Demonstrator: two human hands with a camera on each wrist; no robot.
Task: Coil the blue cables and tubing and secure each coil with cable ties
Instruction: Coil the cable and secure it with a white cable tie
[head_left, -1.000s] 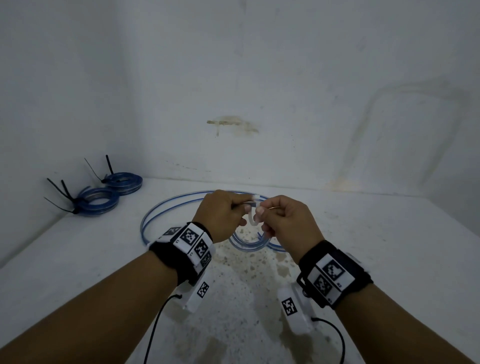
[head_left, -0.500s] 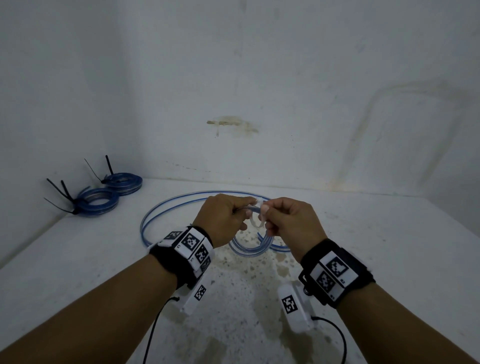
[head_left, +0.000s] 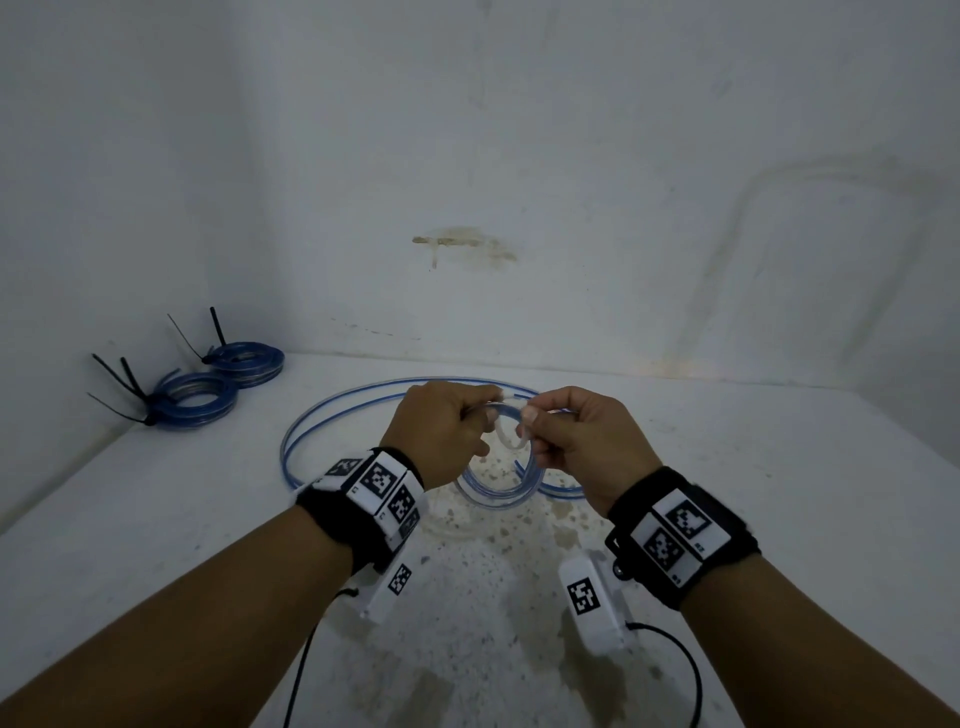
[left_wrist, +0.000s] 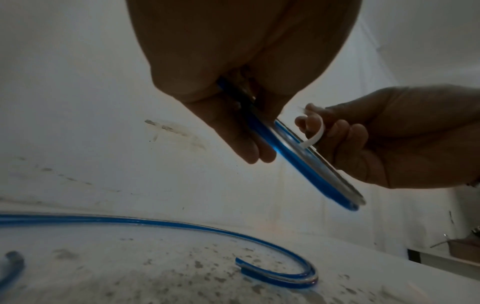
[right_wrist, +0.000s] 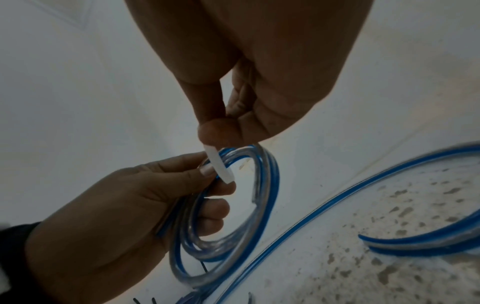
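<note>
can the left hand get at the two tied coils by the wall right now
Probably not yet: the left hand grips the coil being tied. The tied coils lie in the open, with nothing in the way.

The left hand and right hand meet above the middle of the table, holding a coil between them. Loose tubing lies beneath and behind. Two tied coils sit far left against the wall.

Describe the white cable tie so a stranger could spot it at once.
Start at the two hands raised over the white table. The left hand grips a small tubing coil; the right hand pinches the white cable tie against it. The finished coils' ties are black.
</note>
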